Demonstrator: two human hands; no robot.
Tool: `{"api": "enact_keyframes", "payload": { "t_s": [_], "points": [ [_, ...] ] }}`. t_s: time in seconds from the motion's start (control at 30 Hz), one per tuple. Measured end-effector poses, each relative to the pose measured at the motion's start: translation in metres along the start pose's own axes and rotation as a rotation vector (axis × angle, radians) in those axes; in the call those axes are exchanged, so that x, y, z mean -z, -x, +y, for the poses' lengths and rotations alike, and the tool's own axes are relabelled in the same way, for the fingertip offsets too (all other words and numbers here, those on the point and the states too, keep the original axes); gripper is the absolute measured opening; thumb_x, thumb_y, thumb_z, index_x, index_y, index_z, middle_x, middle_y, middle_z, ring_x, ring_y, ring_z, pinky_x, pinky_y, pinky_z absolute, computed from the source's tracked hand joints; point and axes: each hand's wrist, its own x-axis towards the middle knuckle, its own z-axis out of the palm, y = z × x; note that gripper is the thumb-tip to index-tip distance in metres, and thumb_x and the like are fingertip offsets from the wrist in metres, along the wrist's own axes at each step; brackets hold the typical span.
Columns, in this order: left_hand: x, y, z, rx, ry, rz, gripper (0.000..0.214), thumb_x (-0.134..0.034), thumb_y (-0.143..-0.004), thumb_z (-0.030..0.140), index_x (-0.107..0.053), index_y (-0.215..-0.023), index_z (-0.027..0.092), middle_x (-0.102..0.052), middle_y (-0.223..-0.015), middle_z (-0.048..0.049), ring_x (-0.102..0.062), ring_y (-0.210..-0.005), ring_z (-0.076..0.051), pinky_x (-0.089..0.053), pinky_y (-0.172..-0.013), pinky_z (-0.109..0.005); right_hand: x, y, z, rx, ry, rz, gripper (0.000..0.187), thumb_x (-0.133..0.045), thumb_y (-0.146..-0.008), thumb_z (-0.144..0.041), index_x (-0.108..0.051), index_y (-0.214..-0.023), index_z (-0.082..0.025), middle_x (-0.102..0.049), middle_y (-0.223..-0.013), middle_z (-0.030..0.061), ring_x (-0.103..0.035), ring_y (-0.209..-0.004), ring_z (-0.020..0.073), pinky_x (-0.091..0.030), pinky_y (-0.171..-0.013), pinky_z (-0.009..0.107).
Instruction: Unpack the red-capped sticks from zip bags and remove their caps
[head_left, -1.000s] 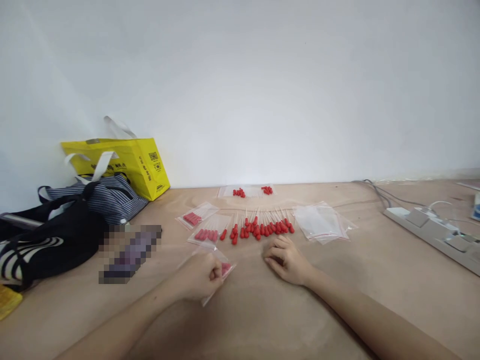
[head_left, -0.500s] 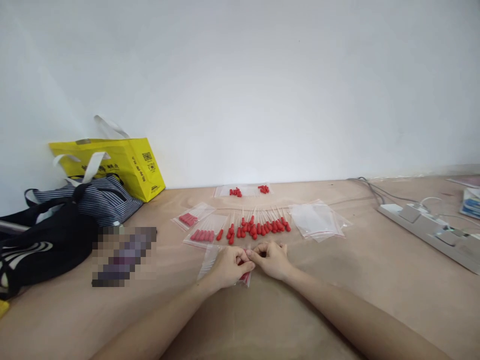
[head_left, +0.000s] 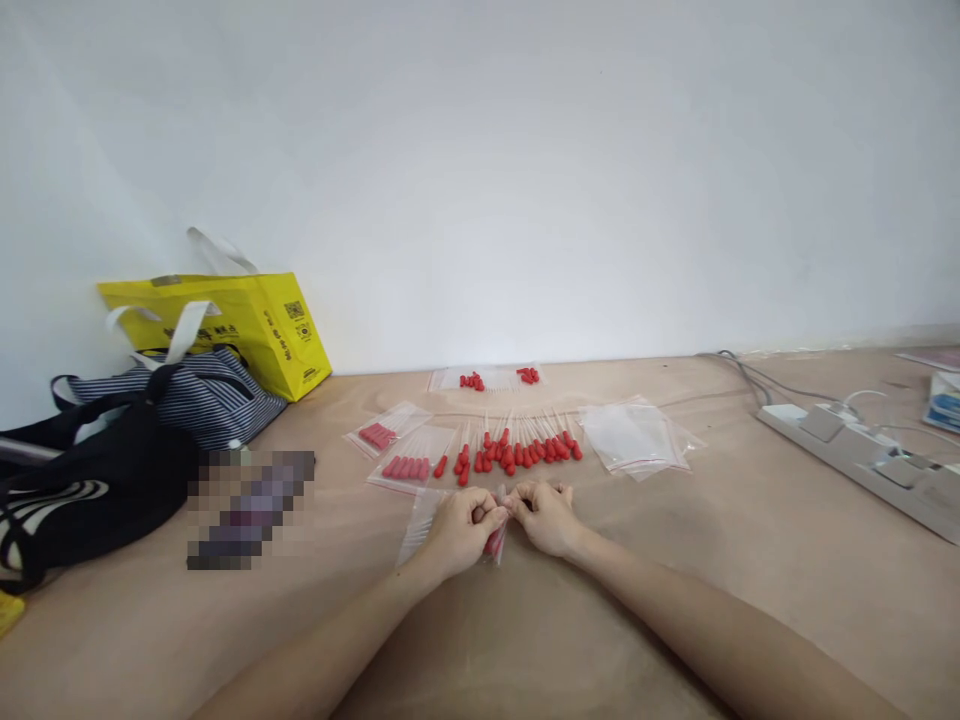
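Note:
My left hand (head_left: 460, 530) and my right hand (head_left: 549, 518) meet at the front middle, both pinching a clear zip bag (head_left: 413, 528). Red bulbs and thin stems show through its plastic; part of the bag lies hidden under my left hand. Just beyond my fingers is a loose row of droppers (head_left: 516, 455) with red rubber bulbs and thin pale stems. To the left lie two filled zip bags, a nearer bag (head_left: 441, 445) and a farther bag (head_left: 412, 418), with droppers inside. A stack of flat clear zip bags (head_left: 634, 438) rests at the right.
Against the wall, another bag (head_left: 499, 378) holds red-bulbed droppers. On the left are a yellow bag (head_left: 296, 345), a striped bag (head_left: 217, 400), a black bag (head_left: 97, 510) and a blurred-out object (head_left: 251, 515). A power strip (head_left: 862, 465) with cables lies at the right.
My pinched fingertips have shifted slightly to the right along the bag's edge, and a bit of its plastic now shows above them. The droppers and other bags stay put.

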Motion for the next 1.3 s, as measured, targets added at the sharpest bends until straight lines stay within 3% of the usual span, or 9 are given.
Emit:
{"api": "enact_keyframes", "payload": {
  "t_s": [0.13, 0.27, 0.63, 0.9, 1.07, 1.2, 1.3],
  "points": [
    [0.001, 0.002, 0.002, -0.002, -0.036, 0.025, 0.023, -0.043, -0.074, 0.024, -0.042, -0.052, 0.017, -0.046, -0.048, 0.0039, -0.041, -0.048, -0.009, -0.030, -0.048, -0.020, 0.001, 0.001, -0.001, -0.027, -0.017, 0.000, 0.028, -0.041, -0.080, -0.030, -0.057, -0.060, -0.019, -0.060, -0.063, -0.0035, -0.050, -0.070, 0.0136, -0.021, -0.081, 0.039],
    [0.003, 0.006, 0.008, -0.053, -0.207, 0.002, 0.025, -0.038, -0.078, 0.022, -0.041, -0.053, 0.018, -0.048, -0.053, 0.0026, -0.046, -0.054, -0.011, -0.032, -0.053, -0.023, 0.002, 0.002, -0.004, -0.056, -0.004, -0.025, 0.026, -0.045, -0.075, -0.032, -0.056, -0.056, -0.019, -0.058, -0.060, -0.0053, -0.049, -0.071, 0.0133, -0.019, -0.081, 0.038],
    [-0.009, 0.009, 0.008, -0.143, -0.639, 0.009, 0.019, -0.032, -0.078, 0.013, -0.048, -0.069, 0.016, -0.055, -0.073, -0.0051, -0.050, -0.074, -0.020, -0.034, -0.066, -0.032, -0.004, 0.004, -0.009, -0.050, 0.011, 0.007, 0.018, -0.044, -0.071, -0.018, -0.053, -0.055, -0.017, -0.058, -0.062, -0.0042, -0.048, -0.071, 0.0123, -0.019, -0.079, 0.037],
    [-0.012, 0.010, 0.008, -0.128, -0.610, 0.046, 0.018, -0.032, -0.076, 0.011, -0.045, -0.066, 0.017, -0.053, -0.069, -0.0042, -0.050, -0.070, -0.019, -0.033, -0.065, -0.031, -0.002, 0.006, -0.005, 0.038, -0.003, -0.023, 0.018, -0.044, -0.074, -0.019, -0.053, -0.059, -0.018, -0.058, -0.065, -0.0041, -0.049, -0.076, 0.0133, -0.019, -0.080, 0.035],
    [-0.005, 0.010, 0.003, -0.022, -0.554, 0.086, 0.020, -0.029, -0.079, 0.013, -0.041, -0.064, 0.019, -0.049, -0.061, -0.0010, -0.046, -0.058, -0.015, -0.032, -0.056, -0.027, 0.002, 0.007, -0.001, 0.049, 0.056, 0.022, 0.014, -0.045, -0.068, -0.013, -0.050, -0.055, -0.017, -0.056, -0.063, -0.0041, -0.049, -0.076, 0.0137, -0.021, -0.077, 0.034],
    [0.008, 0.013, 0.002, -0.170, -0.457, 0.061, 0.027, -0.025, -0.086, 0.024, -0.042, -0.065, 0.019, -0.051, -0.064, -0.0006, -0.048, -0.063, -0.015, -0.037, -0.061, -0.028, 0.004, 0.008, 0.002, 0.034, 0.029, 0.088, 0.016, -0.049, -0.069, -0.019, -0.050, -0.053, -0.017, -0.054, -0.059, -0.0046, -0.049, -0.068, 0.0123, -0.023, -0.075, 0.033],
    [0.026, 0.018, -0.007, -0.292, -0.420, 0.039, 0.024, -0.032, -0.086, 0.033, -0.049, -0.078, 0.018, -0.057, -0.081, -0.0033, -0.052, -0.080, -0.017, -0.040, -0.075, -0.032, 0.005, 0.009, 0.004, 0.055, -0.006, 0.169, 0.006, -0.057, -0.066, -0.024, -0.055, -0.064, -0.018, -0.053, -0.060, -0.0041, -0.048, -0.063, 0.0118, -0.028, -0.071, 0.031]
  ]
}}
